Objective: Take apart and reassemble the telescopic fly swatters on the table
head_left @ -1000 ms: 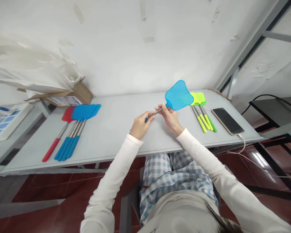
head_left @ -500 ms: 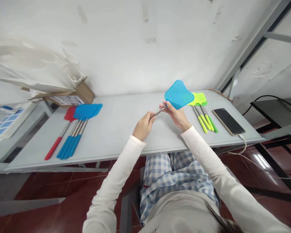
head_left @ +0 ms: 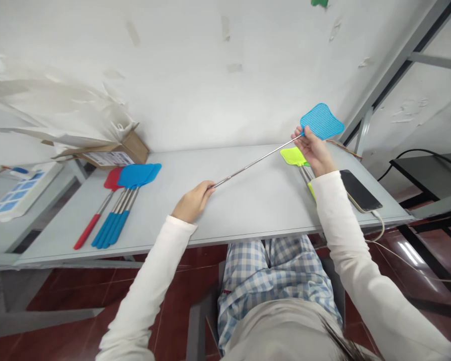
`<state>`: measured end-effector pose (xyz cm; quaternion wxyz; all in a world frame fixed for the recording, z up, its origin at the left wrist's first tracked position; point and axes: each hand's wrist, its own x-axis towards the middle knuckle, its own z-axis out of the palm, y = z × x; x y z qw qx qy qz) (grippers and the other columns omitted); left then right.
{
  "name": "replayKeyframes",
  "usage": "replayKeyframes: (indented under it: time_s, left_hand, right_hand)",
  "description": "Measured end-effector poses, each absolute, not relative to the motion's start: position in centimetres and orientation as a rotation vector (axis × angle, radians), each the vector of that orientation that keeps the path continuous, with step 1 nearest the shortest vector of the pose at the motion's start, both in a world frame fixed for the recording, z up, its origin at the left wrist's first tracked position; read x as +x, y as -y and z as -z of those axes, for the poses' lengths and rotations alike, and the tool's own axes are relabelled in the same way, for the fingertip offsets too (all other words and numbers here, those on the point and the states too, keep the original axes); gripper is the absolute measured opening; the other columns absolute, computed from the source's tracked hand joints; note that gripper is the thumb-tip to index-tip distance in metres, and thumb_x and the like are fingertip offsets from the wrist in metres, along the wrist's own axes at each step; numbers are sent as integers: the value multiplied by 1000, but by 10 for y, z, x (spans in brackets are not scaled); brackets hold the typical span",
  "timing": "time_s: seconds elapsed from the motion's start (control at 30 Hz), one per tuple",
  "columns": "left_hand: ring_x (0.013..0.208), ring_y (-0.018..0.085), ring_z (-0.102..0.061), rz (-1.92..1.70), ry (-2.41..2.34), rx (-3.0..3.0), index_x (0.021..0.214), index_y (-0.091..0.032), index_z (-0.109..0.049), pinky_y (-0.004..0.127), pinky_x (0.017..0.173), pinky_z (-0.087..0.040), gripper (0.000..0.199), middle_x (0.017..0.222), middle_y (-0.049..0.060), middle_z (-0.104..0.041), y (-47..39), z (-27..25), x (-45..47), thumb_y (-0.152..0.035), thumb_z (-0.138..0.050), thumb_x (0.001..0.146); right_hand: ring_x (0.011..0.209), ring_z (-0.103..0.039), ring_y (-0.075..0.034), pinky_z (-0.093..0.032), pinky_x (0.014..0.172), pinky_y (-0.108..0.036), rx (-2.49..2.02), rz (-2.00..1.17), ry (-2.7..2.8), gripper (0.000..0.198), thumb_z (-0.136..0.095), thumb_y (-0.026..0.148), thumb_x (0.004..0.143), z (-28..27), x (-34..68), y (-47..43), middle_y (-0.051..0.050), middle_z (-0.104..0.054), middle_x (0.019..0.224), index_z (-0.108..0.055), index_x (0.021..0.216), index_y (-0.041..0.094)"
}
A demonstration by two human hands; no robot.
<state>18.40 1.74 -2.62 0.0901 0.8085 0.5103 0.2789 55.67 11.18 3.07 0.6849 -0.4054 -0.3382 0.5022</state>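
A blue fly swatter (head_left: 322, 122) with a long, thin metal telescopic rod is held up over the table between both hands. My left hand (head_left: 194, 201) is closed round the handle end of the rod, hiding the grip. Just below the blue head, my right hand (head_left: 314, 151) pinches the rod's other end. Beneath my right forearm lie yellow-green fly swatters (head_left: 293, 156), partly covered by the hand and sleeve. Over on the left side rest several blue fly swatters (head_left: 135, 174) in a stack, with a red fly swatter (head_left: 87, 230) beside them.
A smartphone (head_left: 361, 192) with a white cable lies at the right of the grey table (head_left: 225, 215). An open cardboard box (head_left: 133, 146) stands at the back left, near a white tray with blue squares (head_left: 17, 195). The wall runs along the table's back edge.
My hands have moved apart, left hand to the left and right hand to the right and up. The swatter's metal rod is now drawn out much longer.
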Motion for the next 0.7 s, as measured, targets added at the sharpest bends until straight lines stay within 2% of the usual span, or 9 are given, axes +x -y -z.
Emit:
replayKeyframes:
  time_s: [0.1,0.2,0.33,0.5,0.6,0.7]
  left_hand:
    - [90,21,-69,-779,-1548,2441,108,-23,-60,30,79,-53,34,106,8,-72,-18,30,173,-46,-38,96]
    - [87,21,-69,-704,-1554,2446,108,-22,-60,31,78,-53,37,104,8,-72,-18,35,168,-47,-34,96]
    - [89,21,-69,-649,-1548,2458,108,-22,-59,32,80,-53,40,107,9,-71,-16,37,165,-47,-31,97]
    - [88,21,-69,-681,-1535,2455,106,-22,-59,30,79,-53,39,105,9,-71,-17,37,161,-48,-31,97]
    - [89,21,-69,-717,-1524,2419,105,-21,-58,31,81,-53,37,102,9,-71,-19,38,163,-47,-33,96]
    - [92,21,-68,-727,-1517,2383,107,-21,-57,31,83,-52,36,102,9,-71,-20,38,167,-46,-34,96]
  right_hand:
    - [98,-71,-17,-61,91,-33,-936,-1242,708,6,-61,17,90,-31,573,-125,-5,-73,93,-67,88,18]
    - [93,-71,-14,-62,87,-26,-929,-1321,644,15,-54,13,93,-24,575,-130,-4,-73,88,-66,86,18]
    - [80,-71,-10,-61,79,-18,-954,-1344,623,19,-52,13,95,-16,567,-128,-3,-72,83,-66,83,18]
    - [80,-71,-7,-58,82,-15,-944,-1317,690,23,-51,17,97,-21,562,-125,-3,-73,87,-66,81,17]
    - [85,-72,-8,-58,83,-17,-956,-1287,751,22,-50,25,99,-28,560,-123,-2,-75,91,-67,87,18]
    - [94,-73,-14,-60,82,-26,-1013,-1191,840,30,-50,45,97,-33,560,-126,-5,-76,94,-65,93,19]
